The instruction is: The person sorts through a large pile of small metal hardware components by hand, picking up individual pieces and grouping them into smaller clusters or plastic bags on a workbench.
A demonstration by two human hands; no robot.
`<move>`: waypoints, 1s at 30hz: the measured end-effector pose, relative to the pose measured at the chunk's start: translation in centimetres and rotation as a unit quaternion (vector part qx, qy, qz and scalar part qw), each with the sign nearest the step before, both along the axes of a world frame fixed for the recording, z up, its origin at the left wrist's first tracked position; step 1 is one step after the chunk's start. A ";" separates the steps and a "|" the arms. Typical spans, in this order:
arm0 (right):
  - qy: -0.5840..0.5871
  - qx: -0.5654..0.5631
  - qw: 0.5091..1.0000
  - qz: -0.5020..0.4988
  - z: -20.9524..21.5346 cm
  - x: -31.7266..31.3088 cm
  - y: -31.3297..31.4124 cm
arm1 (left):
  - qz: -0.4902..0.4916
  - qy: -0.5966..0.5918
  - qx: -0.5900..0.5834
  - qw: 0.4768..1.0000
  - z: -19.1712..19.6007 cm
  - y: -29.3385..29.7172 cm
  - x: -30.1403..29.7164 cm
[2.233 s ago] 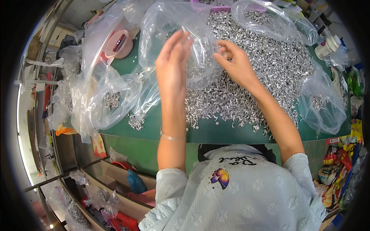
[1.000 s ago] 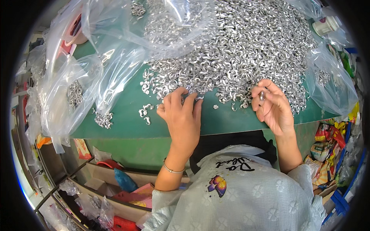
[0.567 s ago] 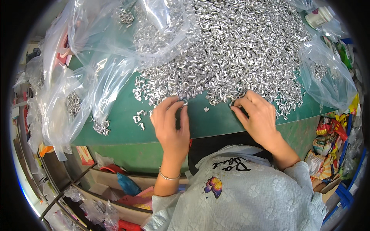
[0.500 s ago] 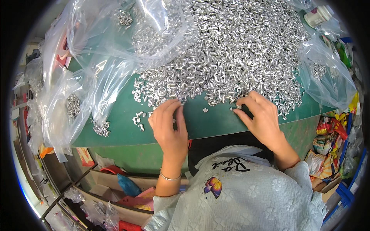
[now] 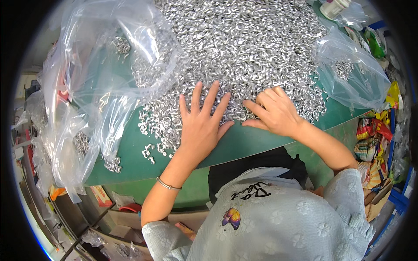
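A big heap of small, curved, silvery metal pieces (image 5: 257, 43) covers much of the green table (image 5: 126, 152). My left hand (image 5: 201, 126) lies on the heap's near edge, fingers spread wide and nothing held. To its right, my right hand (image 5: 276, 112) rests at the same edge. Its thumb and index finger reach left with a gap between them, while the other fingers are bent. No piece shows in that gap; the palm is hidden. Several metal pieces (image 5: 148, 153) lie apart, left of my left wrist.
Clear plastic bags (image 5: 93, 93) holding some metal pieces spread over the table's left side. Another clear bag (image 5: 350, 71) lies at the right, below a white bottle (image 5: 334, 8). Colourful packets (image 5: 370, 135) fill a shelf on the right. Wooden compartments (image 5: 126, 222) are under the table.
My left hand has gone from pinched fingers to spread flat on the heap. The right hand has moved left and farther onto the edge; the small piece at its fingertips no longer shows.
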State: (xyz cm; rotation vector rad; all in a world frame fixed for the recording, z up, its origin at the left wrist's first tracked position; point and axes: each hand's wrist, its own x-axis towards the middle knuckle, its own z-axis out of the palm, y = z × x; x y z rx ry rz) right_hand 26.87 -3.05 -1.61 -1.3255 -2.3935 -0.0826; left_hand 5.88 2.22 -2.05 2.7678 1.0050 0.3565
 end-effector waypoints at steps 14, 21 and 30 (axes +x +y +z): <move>0.015 0.109 0.992 0.059 0.0 2.7 1.1 | -0.003 0.005 0.035 0.999 0.2 0.6 0.4; 0.018 0.131 0.991 0.021 -0.2 3.4 1.4 | 0.027 -0.023 0.070 0.997 0.0 0.1 0.5; 0.074 0.049 0.994 -0.056 1.0 3.5 0.4 | 0.109 -0.041 0.044 0.992 1.6 -2.1 0.8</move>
